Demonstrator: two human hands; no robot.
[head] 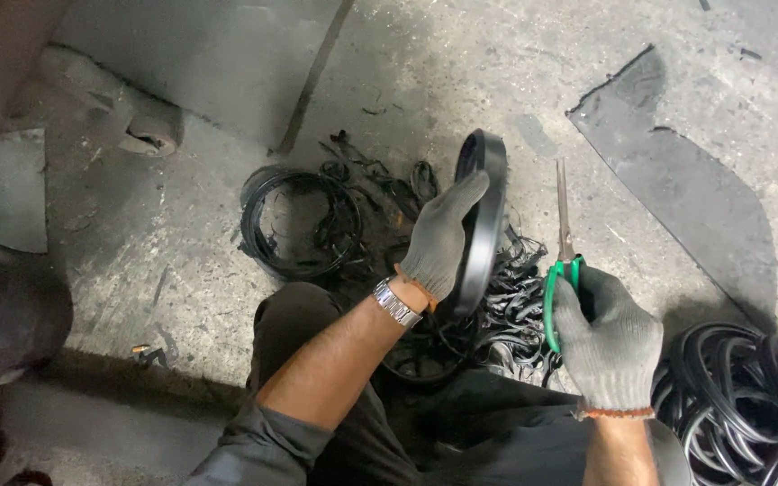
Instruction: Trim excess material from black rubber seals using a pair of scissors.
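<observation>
We see a grey concrete floor [461, 63] that fills most of the frame, with a big dark patch [677, 180] on it in the upper right. At the far left edge sits a dark round metal part [2, 315], and in the upper left a worn grey block [110, 112] lies on the floor. In the lower right corner there is a thick pile of black rubber rings [749, 405]. In the middle of the frame lies a messy heap of thin black rubber scraps [497, 306], and just left of it a loose coil of thin black strips [299, 225]. Our dark trousers [308, 324] show at the bottom middle. In the centre of the frame our left hand [443, 238], in a grey knit glove, is wrapped around a black rubber ring [483, 216] and holds it up on its edge above the scraps. A silver wristwatch [396, 303] sits on that wrist. Our right hand [607, 342], also in a grey glove, is at the lower right of centre and is closed around the green handles of a pair of scissors [562, 243]. The blades point up toward the top of the frame, pressed together, just right of the ring and not touching it.
</observation>
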